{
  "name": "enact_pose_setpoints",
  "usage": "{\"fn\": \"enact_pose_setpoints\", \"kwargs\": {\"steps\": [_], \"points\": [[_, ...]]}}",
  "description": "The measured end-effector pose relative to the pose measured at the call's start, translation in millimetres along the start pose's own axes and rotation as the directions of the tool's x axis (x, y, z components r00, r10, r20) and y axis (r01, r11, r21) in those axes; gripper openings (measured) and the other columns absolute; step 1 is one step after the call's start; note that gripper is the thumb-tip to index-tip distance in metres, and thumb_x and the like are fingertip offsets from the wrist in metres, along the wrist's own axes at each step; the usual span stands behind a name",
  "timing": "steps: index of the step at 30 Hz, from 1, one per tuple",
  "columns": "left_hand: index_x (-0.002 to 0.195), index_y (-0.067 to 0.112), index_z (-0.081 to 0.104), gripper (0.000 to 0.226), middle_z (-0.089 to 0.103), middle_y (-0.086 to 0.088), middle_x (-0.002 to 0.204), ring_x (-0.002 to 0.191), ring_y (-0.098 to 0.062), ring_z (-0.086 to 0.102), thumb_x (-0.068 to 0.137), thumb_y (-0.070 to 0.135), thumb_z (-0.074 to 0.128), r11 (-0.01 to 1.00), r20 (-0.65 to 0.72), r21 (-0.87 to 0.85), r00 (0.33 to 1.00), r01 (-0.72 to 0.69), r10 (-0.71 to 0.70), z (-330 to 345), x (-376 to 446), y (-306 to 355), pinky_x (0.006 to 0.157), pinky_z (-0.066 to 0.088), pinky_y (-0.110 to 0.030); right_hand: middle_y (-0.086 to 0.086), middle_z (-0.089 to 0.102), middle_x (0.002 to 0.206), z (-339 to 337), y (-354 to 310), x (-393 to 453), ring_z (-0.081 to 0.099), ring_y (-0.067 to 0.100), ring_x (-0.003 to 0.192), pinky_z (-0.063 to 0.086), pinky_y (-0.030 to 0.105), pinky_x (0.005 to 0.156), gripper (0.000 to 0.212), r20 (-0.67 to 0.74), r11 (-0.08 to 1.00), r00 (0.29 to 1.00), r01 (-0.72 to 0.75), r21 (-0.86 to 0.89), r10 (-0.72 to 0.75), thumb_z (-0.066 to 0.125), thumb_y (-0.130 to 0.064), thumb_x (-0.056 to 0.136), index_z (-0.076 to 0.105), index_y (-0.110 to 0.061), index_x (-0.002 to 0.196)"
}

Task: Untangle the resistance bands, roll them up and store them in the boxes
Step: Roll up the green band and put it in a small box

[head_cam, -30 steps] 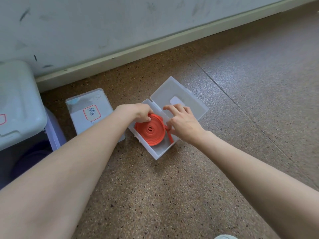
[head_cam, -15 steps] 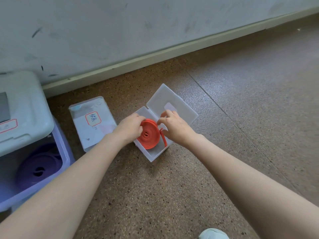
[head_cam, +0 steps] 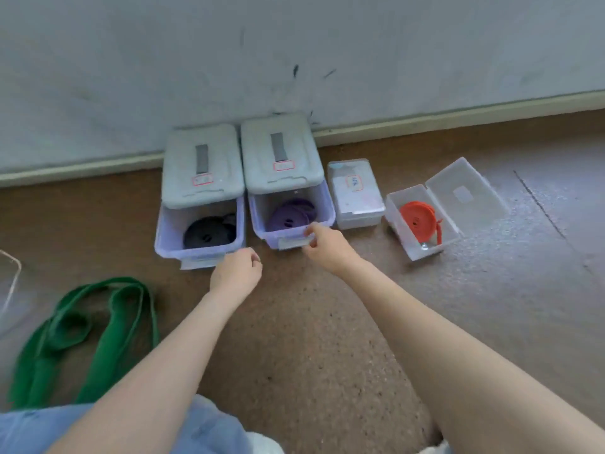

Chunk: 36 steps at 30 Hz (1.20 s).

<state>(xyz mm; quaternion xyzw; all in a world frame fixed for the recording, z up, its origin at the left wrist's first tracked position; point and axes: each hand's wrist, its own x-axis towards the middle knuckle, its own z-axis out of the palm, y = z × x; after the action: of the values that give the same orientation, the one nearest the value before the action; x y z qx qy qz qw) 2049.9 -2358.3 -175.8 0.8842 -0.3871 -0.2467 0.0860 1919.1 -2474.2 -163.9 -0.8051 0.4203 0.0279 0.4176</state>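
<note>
An orange band (head_cam: 416,220) lies rolled in the small clear box (head_cam: 396,204) at the right, whose lid (head_cam: 465,194) is open. A purple roll (head_cam: 291,216) sits in the right lavender box (head_cam: 262,224), a black roll (head_cam: 209,234) in the left lavender box (head_cam: 163,237). A green band (head_cam: 108,326) lies loose on the floor at the left. My left hand (head_cam: 237,271) hovers loosely curled and holds nothing, just right of the left box's front tab. My right hand (head_cam: 324,245) reaches the purple box's front tab (head_cam: 291,244); blur hides whether it grips.
A closed small clear box (head_cam: 357,194) stands between the purple box and the orange one. All boxes line up along the grey wall (head_cam: 294,60). Both lavender boxes have their lids slid back. My knee in blue cloth (head_cam: 196,430) is at the bottom.
Both hands let go of the orange roll and left its box, moving left to the lavender boxes. The view pulled back and swung left, bringing the green band into sight.
</note>
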Motion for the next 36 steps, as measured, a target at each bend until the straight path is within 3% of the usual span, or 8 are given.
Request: {"fn": "enact_pose_setpoints", "kwargs": {"steps": [7, 12, 15, 19, 25, 28, 32, 36], "points": [[0.127, 0.018, 0.050, 0.033, 0.047, -0.008, 0.134, 0.123, -0.030, 0.041, 0.094, 0.022, 0.046, 0.949, -0.096, 0.020, 0.945, 0.315, -0.312, -2, -28, -131, 0.097, 0.038, -0.041, 0.014, 0.059, 0.119, 121, -78, 3, 0.056, 0.030, 0.107, 0.046, 0.036, 0.087, 0.039, 0.339, 0.975, 0.936, 0.154, -0.158, -0.093, 0.048, -0.016, 0.093, 0.042, -0.012, 0.132], [0.148, 0.012, 0.003, 0.094, 0.003, -0.021, 0.155, 0.142, -0.039, 0.006, 0.084, 0.040, 0.065, 0.753, -0.061, -0.051, 0.751, 0.656, -0.658, 11, -16, -214, 0.113, 0.010, -0.052, 0.013, 0.060, 0.113, 184, -93, 27, 0.058, 0.027, 0.090, 0.047, 0.033, 0.070, 0.042, 0.487, 0.956, 0.870, 0.208, -0.207, -0.084, 0.045, -0.013, 0.094, 0.038, -0.012, 0.135], [0.145, 0.004, 0.015, 0.092, 0.034, -0.022, 0.145, 0.132, -0.038, 0.034, 0.081, 0.043, 0.068, 0.696, 0.059, -0.143, 0.708, 0.704, -0.704, 20, -8, -235, 0.104, 0.031, -0.048, 0.013, 0.061, 0.113, 205, -90, 36, 0.059, 0.028, 0.094, 0.046, 0.033, 0.072, 0.041, 0.496, 0.963, 0.866, 0.185, -0.197, -0.065, 0.046, -0.015, 0.094, 0.038, -0.011, 0.135], [0.109, 0.004, 0.053, 0.045, 0.059, -0.016, 0.119, 0.110, -0.035, 0.055, 0.084, 0.039, 0.065, 0.834, 0.129, -0.134, 0.844, 0.535, -0.520, 32, -6, -201, 0.075, 0.038, -0.033, 0.010, 0.056, 0.126, 210, -85, 36, 0.056, 0.025, 0.108, 0.044, 0.027, 0.077, 0.043, 0.422, 0.997, 0.906, 0.018, -0.073, 0.014, 0.052, -0.024, 0.093, 0.041, -0.013, 0.133], [0.120, 0.006, 0.050, 0.054, 0.061, -0.009, 0.118, 0.105, -0.023, 0.058, 0.077, 0.031, 0.069, 0.576, 0.407, -0.693, 0.895, 0.434, -0.184, -13, -12, -123, 0.091, 0.047, -0.037, 0.006, 0.049, 0.138, 137, -62, 2, 0.049, 0.022, 0.122, 0.039, 0.034, 0.102, 0.057, 0.335, 0.940, 0.928, -0.250, 0.233, 0.164, 0.048, -0.050, 0.091, 0.044, -0.014, 0.136], [0.118, 0.006, 0.055, 0.049, 0.067, -0.012, 0.112, 0.101, -0.025, 0.065, 0.077, 0.027, 0.073, 0.646, 0.473, -0.695, 0.877, 0.316, 0.080, -53, -35, -78, 0.096, 0.048, -0.043, 0.007, 0.060, 0.120, 81, -51, -45, 0.065, 0.017, 0.091, 0.045, 0.034, 0.089, 0.054, 0.412, 0.799, 0.905, -0.324, 0.506, 0.107, 0.056, -0.047, 0.087, 0.044, -0.021, 0.134], [0.110, 0.008, 0.063, 0.024, 0.071, -0.012, 0.105, 0.089, -0.020, 0.069, 0.086, 0.013, 0.064, 0.611, 0.521, -0.751, 0.793, 0.251, 0.315, -97, -75, -25, 0.076, 0.057, -0.028, 0.010, 0.066, 0.108, 8, -59, -103, 0.063, 0.020, 0.086, 0.047, 0.034, 0.083, 0.052, 0.450, 0.775, 0.892, -0.261, 0.575, -0.033, 0.052, -0.056, 0.080, 0.057, -0.025, 0.120], [0.109, 0.004, 0.065, 0.023, 0.073, -0.010, 0.099, 0.080, -0.016, 0.070, 0.087, 0.008, 0.061, 0.502, 0.409, -0.843, 0.838, 0.195, 0.361, -128, -106, 18, 0.066, 0.058, -0.023, -0.005, 0.067, 0.112, -50, -76, -157, 0.064, 0.009, 0.099, 0.048, 0.029, 0.093, 0.056, 0.353, 0.896, 0.931, -0.074, 0.437, -0.095, 0.045, -0.068, 0.074, 0.055, -0.033, 0.117]]}}
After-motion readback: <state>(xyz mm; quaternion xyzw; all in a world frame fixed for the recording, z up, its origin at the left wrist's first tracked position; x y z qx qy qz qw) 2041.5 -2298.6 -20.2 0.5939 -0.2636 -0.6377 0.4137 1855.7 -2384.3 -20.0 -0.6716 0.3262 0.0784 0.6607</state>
